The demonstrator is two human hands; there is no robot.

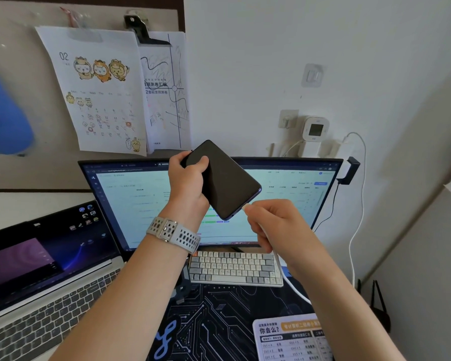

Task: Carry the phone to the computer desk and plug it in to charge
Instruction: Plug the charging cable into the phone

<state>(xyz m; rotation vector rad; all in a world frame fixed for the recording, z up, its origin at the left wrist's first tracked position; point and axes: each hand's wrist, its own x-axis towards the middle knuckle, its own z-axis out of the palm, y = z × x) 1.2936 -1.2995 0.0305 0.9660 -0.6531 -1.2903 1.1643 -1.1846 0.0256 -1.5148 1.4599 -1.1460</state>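
The laptop (44,269) sits left of the monitor (146,199), the keyboard (235,268) lies just before it, and the calendar sheet (99,89) hangs behind.

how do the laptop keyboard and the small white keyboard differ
The laptop keyboard has dark keys in a silver body, built in under its screen; the white keyboard is separate, compact, with pale and grey keys. The laptop's sits left, the white one below the monitor. Both lie untouched.

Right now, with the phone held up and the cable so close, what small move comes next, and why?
Probably the right hand nudges the cable plug into the phone's lower edge: the left hand holds the phone tilted toward it, the plug near that edge.
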